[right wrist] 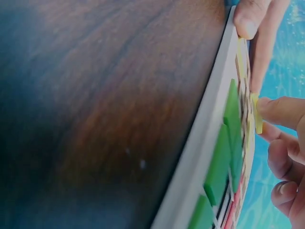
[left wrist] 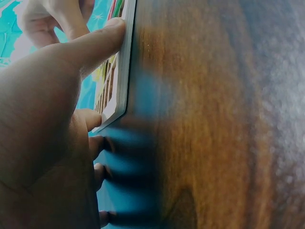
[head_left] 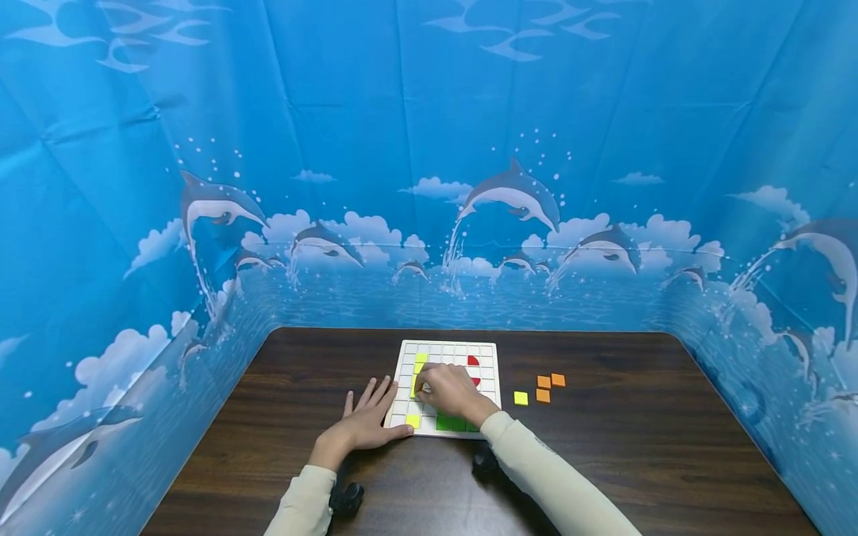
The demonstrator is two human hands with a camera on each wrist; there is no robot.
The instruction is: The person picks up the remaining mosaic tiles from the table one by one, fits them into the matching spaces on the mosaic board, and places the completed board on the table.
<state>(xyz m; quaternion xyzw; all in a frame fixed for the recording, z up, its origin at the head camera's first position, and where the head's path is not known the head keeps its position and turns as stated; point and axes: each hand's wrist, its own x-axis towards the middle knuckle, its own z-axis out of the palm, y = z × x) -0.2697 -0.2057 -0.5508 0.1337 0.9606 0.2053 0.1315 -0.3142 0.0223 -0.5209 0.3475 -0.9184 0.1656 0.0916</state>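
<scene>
The right hand (head_left: 447,387) is over the left half of the white board (head_left: 445,348), its grip closed in a pinch on a small yellow tile (right wrist: 258,113), thumb on one face. The left hand (head_left: 365,426) lies spread with straight fingers and grasps nothing, its thumb on the board's near edge by the left corner.

The board sits on the counter (head_left: 637,447), nearer its far edge than its near one. Yellow pieces (head_left: 421,358) stand along the board's left side, green tiles (head_left: 450,423) by its near edge, red pieces (head_left: 473,360) toward its right edge. Past that right edge lie a loose yellow tile (head_left: 520,398) and three orange tiles (head_left: 544,382).

The step in hand looks like seating the pinched tile in a square. To do it well, I would square its sides to the grid, lower one edge first, then let go and press it flat with a fingertip, while the left thumb bears lightly so the board cannot slide. The right wrist view is nearly edge-on, so I cannot be sure which square it is over.
</scene>
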